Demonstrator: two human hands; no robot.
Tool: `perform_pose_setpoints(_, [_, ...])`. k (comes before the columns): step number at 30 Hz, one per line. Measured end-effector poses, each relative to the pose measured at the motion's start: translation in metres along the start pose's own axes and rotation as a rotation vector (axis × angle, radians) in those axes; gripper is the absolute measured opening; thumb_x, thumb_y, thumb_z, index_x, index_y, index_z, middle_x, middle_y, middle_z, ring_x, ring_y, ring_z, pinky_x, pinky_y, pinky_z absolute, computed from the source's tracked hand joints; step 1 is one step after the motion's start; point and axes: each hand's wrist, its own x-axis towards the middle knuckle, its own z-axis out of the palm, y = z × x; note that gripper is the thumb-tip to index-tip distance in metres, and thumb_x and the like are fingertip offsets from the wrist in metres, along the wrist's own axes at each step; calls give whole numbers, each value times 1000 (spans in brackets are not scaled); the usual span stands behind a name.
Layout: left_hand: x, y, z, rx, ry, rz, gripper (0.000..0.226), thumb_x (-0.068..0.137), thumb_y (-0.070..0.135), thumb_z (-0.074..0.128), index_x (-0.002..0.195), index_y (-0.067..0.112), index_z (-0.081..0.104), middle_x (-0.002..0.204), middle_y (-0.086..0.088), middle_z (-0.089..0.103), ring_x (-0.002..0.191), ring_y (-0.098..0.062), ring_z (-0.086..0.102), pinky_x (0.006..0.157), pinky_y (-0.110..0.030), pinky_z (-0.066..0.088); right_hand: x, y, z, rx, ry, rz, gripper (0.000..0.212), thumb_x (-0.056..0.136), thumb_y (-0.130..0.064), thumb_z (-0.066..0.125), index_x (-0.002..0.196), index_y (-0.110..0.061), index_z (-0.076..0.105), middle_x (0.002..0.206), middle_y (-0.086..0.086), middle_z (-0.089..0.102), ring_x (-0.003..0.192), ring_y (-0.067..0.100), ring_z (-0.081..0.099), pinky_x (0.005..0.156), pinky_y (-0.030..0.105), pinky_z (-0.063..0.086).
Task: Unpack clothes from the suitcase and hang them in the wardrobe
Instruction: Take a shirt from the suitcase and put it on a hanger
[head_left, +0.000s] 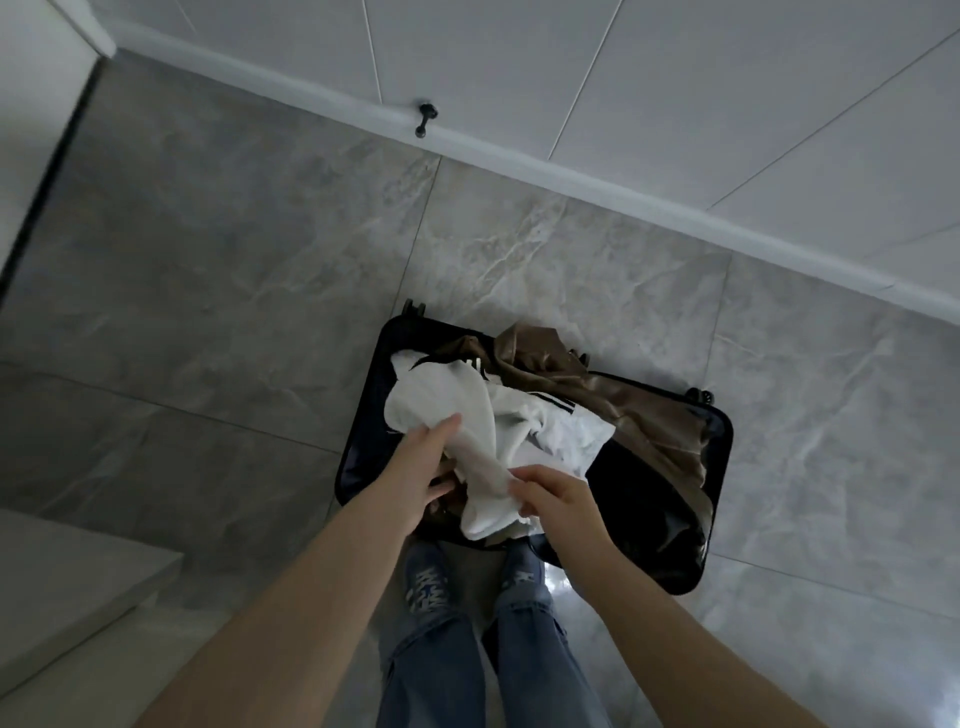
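The white garment (483, 441) lies heaped over the near-left part of the open suitcase (719, 467), its bunched length running from the far-left corner toward the person's feet, with a brown garment (623, 410) spread along the far edge and right side. Both hands have it: the left hand (415, 478) grips the fold on its left side, fingers under the cloth, and the right hand (558, 501) pinches the lower end near the near edge, so the lift looks to be straight up. Black stripes show on the white cloth; no readable writing.
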Motion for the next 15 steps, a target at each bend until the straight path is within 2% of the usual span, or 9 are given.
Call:
perform_pose_setpoints(2, [-27,6,8,-52,-3,-22,57,85,47,70,131,19,51,123,-9,63,108,-28,63,92,-42,54,-39,-18,-9,25,-26,-33,14,89,-6,64,85,-12,76,75,5,61,72,15,54,70,28,46])
perform_pose_setpoints(5, [-65,7,24,-151,81,6,52,87,36,72,131,15,54,117,-12,66,102,-31,65,89,-44,55,-89,-41,-23,73,-102,-68,26,87,5,60,73,-12,73,67,-3,61,65,7,55,63,20,46])
perform_pose_setpoints(8, [-113,4,42,-42,172,203,39,92,30,64,130,21,57,116,-6,66,103,-26,63,95,-45,52,-133,-58,-36,23,-157,-111,30,84,12,55,68,-9,70,64,-8,60,63,1,55,62,13,45])
perform_pose_setpoints(9, [-131,4,47,18,175,269,34,94,29,60,127,22,58,113,-4,65,102,-24,62,95,-45,52,-141,-59,-39,-8,-148,-119,29,83,10,55,69,-9,71,65,-7,60,65,3,55,64,14,45])
perform_pose_setpoints(12, [-187,3,67,104,132,459,19,98,23,54,114,22,63,103,-2,66,99,-20,62,92,-39,50,-157,-64,-49,-6,-60,-105,26,88,-1,54,84,-14,76,74,1,62,70,17,53,66,28,45])
perform_pose_setpoints(15, [-249,1,86,171,112,616,16,100,15,49,94,17,64,84,3,64,85,-14,60,77,-17,47,-170,-82,-58,197,52,-30,16,96,-18,56,107,-11,66,103,14,67,80,24,63,69,33,51])
